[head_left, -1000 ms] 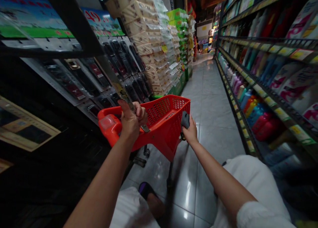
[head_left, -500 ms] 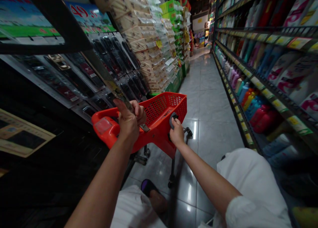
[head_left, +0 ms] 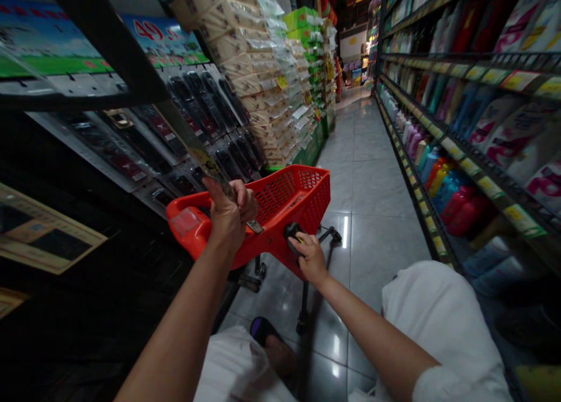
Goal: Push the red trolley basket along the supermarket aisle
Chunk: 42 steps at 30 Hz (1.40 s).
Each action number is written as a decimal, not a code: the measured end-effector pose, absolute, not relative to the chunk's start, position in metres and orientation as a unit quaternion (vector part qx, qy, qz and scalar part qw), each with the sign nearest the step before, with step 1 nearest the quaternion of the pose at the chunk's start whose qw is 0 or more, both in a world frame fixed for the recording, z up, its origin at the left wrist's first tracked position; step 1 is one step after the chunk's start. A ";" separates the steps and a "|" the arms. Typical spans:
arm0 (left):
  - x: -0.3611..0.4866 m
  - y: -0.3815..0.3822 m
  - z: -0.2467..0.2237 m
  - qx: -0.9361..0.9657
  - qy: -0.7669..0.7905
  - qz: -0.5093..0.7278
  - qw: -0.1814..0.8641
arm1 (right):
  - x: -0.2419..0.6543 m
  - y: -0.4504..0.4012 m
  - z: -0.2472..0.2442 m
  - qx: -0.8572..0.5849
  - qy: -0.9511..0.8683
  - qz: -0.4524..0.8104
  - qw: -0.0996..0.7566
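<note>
1. Left hand [head_left: 230, 209]: clenched round a long flat strip [head_left: 199, 155], which slants up leftward from it.
2. Right hand [head_left: 312, 259]: grasping a dark item [head_left: 293, 234], rightward of the left hand.
3. Red cart [head_left: 272, 222]: just beyond both hands.

Cart [head_left: 269, 247] between hanging packs [head_left: 195, 98], left, and bottle shelves [head_left: 451, 149], right; stacked packages [head_left: 258, 86] beyond.
</note>
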<state>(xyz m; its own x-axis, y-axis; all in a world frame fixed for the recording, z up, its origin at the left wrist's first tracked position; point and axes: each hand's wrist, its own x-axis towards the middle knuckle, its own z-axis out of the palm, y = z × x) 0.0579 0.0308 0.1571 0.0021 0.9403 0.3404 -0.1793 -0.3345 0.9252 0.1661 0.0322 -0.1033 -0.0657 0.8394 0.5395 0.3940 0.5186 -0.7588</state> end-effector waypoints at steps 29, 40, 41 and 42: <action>0.054 0.031 0.159 0.542 0.353 0.610 0.458 | 0.187 0.061 -0.062 -0.471 -0.572 0.207 0.639; 0.054 0.028 0.161 0.550 0.363 0.599 0.454 | 0.174 0.048 -0.050 -0.406 -0.751 0.123 0.506; 0.054 0.028 0.161 0.550 0.362 0.599 0.455 | 0.176 0.050 -0.050 -0.409 -0.756 0.120 0.498; 0.054 0.028 0.161 0.551 0.361 0.599 0.455 | 0.178 0.052 -0.050 -0.411 -0.760 0.117 0.490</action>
